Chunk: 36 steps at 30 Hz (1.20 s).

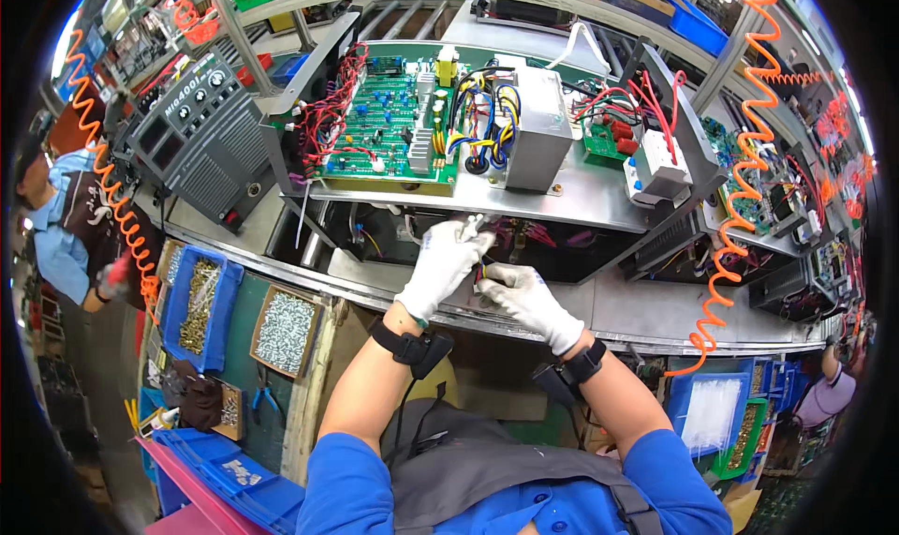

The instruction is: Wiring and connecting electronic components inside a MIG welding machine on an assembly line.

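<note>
My left hand point(447, 260), in a white glove, is closed at the front of an open machine chassis point(599, 209). A small whitish piece shows at its fingertips, too small to name. Just right of it, my right hand point(530, 301), also gloved, pinches thin coloured wires point(483, 271) between thumb and fingers. Both hands are just below the chassis's metal shelf. On that shelf are a green circuit board point(389, 127), a grey metal box point(540, 132) with yellow, blue and black cables, and a white block point(658, 168). Pinkish-purple wire ends point(529, 230) show inside the lower bay.
A finished-looking grey machine point(198, 127) stands left, another open chassis point(773, 184) right. Orange coiled hoses point(746, 160) hang on both sides. Blue screw bins point(223, 315), a screw box point(285, 331) and pliers point(267, 399) lie lower left. Another person point(70, 221) works far left.
</note>
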Tool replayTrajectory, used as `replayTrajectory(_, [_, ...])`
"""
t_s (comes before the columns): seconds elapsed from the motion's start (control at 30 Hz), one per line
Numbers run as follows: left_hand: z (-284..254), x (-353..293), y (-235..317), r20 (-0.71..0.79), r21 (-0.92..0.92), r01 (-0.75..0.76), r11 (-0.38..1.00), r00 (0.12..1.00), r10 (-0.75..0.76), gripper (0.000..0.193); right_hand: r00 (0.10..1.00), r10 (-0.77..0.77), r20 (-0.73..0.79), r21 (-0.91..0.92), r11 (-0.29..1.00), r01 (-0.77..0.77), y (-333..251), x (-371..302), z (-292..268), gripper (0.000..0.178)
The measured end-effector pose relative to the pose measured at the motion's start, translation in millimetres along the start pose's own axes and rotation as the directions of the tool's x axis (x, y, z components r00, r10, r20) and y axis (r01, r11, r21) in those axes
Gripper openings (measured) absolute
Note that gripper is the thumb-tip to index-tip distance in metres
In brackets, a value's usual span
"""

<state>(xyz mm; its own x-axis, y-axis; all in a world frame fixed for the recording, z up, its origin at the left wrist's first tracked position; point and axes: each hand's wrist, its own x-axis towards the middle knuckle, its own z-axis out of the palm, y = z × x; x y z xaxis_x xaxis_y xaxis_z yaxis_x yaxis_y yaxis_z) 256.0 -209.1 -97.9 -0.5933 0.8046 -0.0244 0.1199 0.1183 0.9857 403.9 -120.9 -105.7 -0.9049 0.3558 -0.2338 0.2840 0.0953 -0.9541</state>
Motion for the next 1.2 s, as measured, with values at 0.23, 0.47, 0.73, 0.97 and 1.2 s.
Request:
replayTrajectory(0.23, [-12.8,-3.4,8.4,-0.203,-0.311,-0.096,0.946,0.979,0.033,0.010,0.726,-0.573,-0.379,-0.628,0.736,0.253,-0.1,29.8,-15.5,0.012])
replayTrajectory(0.47, [-13.1,-0.6,-3.6,-0.103,-0.492,-0.143,0.859,0.989,0.106,0.013,0.598,-0.432,-0.674,0.164,0.703,0.692,15.7,71.1,-3.3,0.020])
replayTrajectory(0.73, [-18.8,28.6,-17.6,-0.401,0.164,-0.281,0.946,0.857,0.324,0.007,0.641,-0.743,-0.190,-0.955,0.292,0.055,8.2,73.1,-14.8,0.024])
replayTrajectory(0.97, [-18.0,40.8,-33.0,-0.366,-0.132,-0.262,0.956,0.909,0.199,0.020,0.670,-0.709,-0.221,-0.918,0.383,0.103,4.3,72.0,-20.8,0.018])
replayTrajectory(1.2, [-22.4,37.1,-29.3,-0.367,0.085,-0.119,0.989,0.919,0.142,0.009,0.553,-0.819,-0.151,-0.969,0.234,0.082,25.1,83.5,-24.7,0.024])
